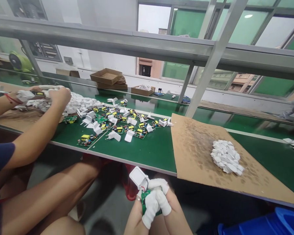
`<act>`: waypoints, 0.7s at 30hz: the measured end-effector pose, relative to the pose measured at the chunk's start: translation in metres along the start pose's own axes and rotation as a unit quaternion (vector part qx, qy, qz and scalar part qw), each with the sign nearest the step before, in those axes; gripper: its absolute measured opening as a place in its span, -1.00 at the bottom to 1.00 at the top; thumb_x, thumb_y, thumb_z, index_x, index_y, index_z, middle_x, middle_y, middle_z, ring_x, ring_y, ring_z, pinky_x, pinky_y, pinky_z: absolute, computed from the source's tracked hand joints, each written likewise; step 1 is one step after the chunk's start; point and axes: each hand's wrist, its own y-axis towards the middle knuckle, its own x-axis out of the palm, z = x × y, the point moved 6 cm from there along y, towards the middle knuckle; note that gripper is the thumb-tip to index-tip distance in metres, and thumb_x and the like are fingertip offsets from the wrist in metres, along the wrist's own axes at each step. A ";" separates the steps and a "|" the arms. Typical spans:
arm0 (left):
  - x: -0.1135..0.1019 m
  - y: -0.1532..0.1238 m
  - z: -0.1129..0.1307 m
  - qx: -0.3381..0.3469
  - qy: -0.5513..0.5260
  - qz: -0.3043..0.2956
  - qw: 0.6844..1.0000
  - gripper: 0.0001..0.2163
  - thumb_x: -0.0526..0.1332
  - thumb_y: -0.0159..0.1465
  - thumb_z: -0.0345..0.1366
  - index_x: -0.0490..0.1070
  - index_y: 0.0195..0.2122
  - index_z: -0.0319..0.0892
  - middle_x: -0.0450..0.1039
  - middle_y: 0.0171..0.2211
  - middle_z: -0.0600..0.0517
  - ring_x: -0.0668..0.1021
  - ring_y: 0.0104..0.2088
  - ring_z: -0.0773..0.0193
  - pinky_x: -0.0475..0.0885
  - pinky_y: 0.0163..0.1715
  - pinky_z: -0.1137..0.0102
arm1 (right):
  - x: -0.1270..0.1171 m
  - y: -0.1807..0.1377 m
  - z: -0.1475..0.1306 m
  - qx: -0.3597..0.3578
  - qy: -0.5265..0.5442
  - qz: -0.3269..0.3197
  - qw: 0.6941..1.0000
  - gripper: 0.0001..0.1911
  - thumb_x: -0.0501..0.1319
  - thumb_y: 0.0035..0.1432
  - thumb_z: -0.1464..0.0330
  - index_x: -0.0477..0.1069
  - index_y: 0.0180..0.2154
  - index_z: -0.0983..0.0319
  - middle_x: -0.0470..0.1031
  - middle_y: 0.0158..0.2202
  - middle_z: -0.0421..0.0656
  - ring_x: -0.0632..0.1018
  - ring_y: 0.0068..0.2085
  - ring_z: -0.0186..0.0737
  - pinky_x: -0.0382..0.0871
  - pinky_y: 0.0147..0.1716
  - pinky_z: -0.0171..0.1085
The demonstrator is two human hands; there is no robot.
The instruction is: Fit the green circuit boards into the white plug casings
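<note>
My left hand (148, 209), with white covers on its fingers, is closed around a green circuit board (143, 197) low in the view, over my lap. A white plastic charger housing (138, 177) hangs by thin wires at the board's far end, tilted open side toward me. My right hand (163, 192), also in white finger covers, closes on the same board from the right. The fingers of both hands meet over it and hide most of its parts. In front of them, circuit boards with yellow transformers (140, 131) and white plug housings (129, 135) lie scattered on the green bench.
On the right, stained cardboard (191, 147) carries a pile of white pieces (226, 157). To the left, a co-worker's hands (57, 94) work over a white heap (80, 103). Slanted metal posts (207, 71) cross the bench. A blue bin (267, 224) stands lower right.
</note>
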 end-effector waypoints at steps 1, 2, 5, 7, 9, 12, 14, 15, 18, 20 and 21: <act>-0.003 0.000 0.000 0.003 0.011 0.001 1.000 -0.56 0.38 -0.37 -0.27 0.41 -0.39 -0.23 0.44 -0.38 -0.06 0.36 -0.14 -0.04 0.36 -0.21 0.31 | 0.000 0.000 -0.001 -0.002 -0.001 0.008 1.000 -0.71 0.03 -0.02 0.15 0.34 -0.30 0.16 0.40 -0.39 -0.17 0.42 -0.41 -0.27 0.34 -0.43 -0.33; -0.005 -0.001 0.000 0.007 0.016 0.002 1.000 -0.55 0.38 -0.38 -0.26 0.42 -0.38 -0.23 0.44 -0.38 -0.07 0.35 -0.13 -0.05 0.34 -0.19 0.29 | 0.000 0.000 -0.003 -0.009 -0.001 0.019 1.000 -0.72 0.04 -0.02 0.16 0.34 -0.31 0.16 0.40 -0.36 -0.16 0.42 -0.40 -0.28 0.34 -0.42 -0.34; -0.003 -0.006 0.003 0.024 -0.013 -0.009 1.000 -0.50 0.38 -0.42 -0.23 0.42 -0.36 -0.20 0.44 -0.35 -0.07 0.34 -0.12 -0.07 0.33 -0.18 0.26 | -0.001 -0.001 -0.009 -0.041 0.003 0.038 0.998 -0.71 0.01 0.00 0.15 0.35 -0.34 0.18 0.37 -0.27 -0.14 0.41 -0.29 -0.24 0.31 -0.29 -0.31; 0.004 -0.009 0.007 0.035 -0.037 -0.024 0.998 -0.47 0.38 -0.43 -0.20 0.41 -0.35 -0.20 0.44 -0.36 -0.07 0.37 -0.16 -0.07 0.35 -0.22 0.27 | 0.000 -0.002 -0.011 -0.051 -0.008 0.040 0.998 -0.68 -0.04 0.04 0.15 0.34 -0.32 0.18 0.37 -0.27 -0.13 0.39 -0.23 -0.21 0.29 -0.22 -0.28; 0.010 -0.011 0.011 0.034 -0.036 -0.022 0.999 -0.50 0.37 -0.36 -0.19 0.40 -0.33 -0.23 0.45 -0.41 -0.07 0.43 -0.26 -0.02 0.39 -0.29 0.28 | 0.001 -0.003 -0.013 -0.070 -0.044 0.045 0.996 -0.67 -0.06 0.05 0.15 0.34 -0.29 0.16 0.37 -0.27 -0.13 0.38 -0.20 -0.19 0.27 -0.20 -0.26; 0.013 -0.013 0.013 0.022 -0.026 0.013 0.999 -0.59 0.33 -0.21 -0.24 0.38 -0.31 -0.28 0.44 -0.55 -0.02 0.48 -0.46 0.14 0.41 -0.41 0.32 | 0.003 -0.007 -0.018 -0.122 -0.107 0.072 0.984 -0.75 -0.02 0.05 0.22 0.32 -0.25 0.08 0.36 -0.32 -0.16 0.39 -0.28 -0.22 0.29 -0.25 -0.30; 0.012 -0.014 0.014 0.018 -0.032 0.032 0.999 -0.65 0.31 -0.16 -0.24 0.38 -0.33 -0.28 0.42 -0.58 0.02 0.47 -0.53 0.23 0.40 -0.42 0.35 | 0.004 -0.010 -0.020 -0.151 -0.129 0.100 0.975 -0.78 -0.01 0.05 0.28 0.30 -0.23 0.02 0.34 -0.33 -0.19 0.39 -0.32 -0.24 0.30 -0.27 -0.32; 0.011 -0.015 0.014 0.019 -0.036 0.035 0.999 -0.68 0.29 -0.13 -0.24 0.38 -0.34 -0.27 0.42 -0.59 0.03 0.47 -0.54 0.26 0.40 -0.40 0.35 | 0.004 -0.011 -0.020 -0.154 -0.128 0.109 0.974 -0.78 -0.01 0.05 0.30 0.30 -0.23 0.01 0.34 -0.33 -0.19 0.39 -0.32 -0.25 0.29 -0.26 -0.33; 0.011 -0.016 0.015 0.027 -0.032 0.029 0.999 -0.71 0.24 -0.05 -0.20 0.36 -0.35 -0.28 0.41 -0.60 0.04 0.47 -0.49 0.27 0.39 -0.33 0.30 | 0.005 -0.007 -0.014 -0.120 -0.063 0.094 0.986 -0.77 -0.01 0.04 0.23 0.32 -0.26 0.08 0.34 -0.29 -0.17 0.39 -0.26 -0.24 0.28 -0.22 -0.32; 0.012 -0.017 0.016 0.033 -0.024 0.019 0.999 -0.71 0.25 -0.08 -0.19 0.38 -0.36 -0.27 0.42 -0.55 0.00 0.48 -0.39 0.20 0.37 -0.27 0.28 | 0.007 -0.002 -0.006 -0.079 0.007 0.066 0.995 -0.74 0.03 0.01 0.18 0.33 -0.30 0.15 0.35 -0.31 -0.15 0.40 -0.29 -0.24 0.30 -0.27 -0.31; 0.014 -0.017 0.017 0.035 -0.019 0.013 0.999 -0.70 0.28 -0.12 -0.19 0.39 -0.38 -0.26 0.44 -0.51 -0.03 0.46 -0.33 0.15 0.35 -0.23 0.29 | 0.007 0.000 -0.002 -0.056 0.036 0.054 0.996 -0.74 0.05 -0.02 0.18 0.33 -0.32 0.18 0.36 -0.34 -0.15 0.40 -0.33 -0.25 0.31 -0.32 -0.31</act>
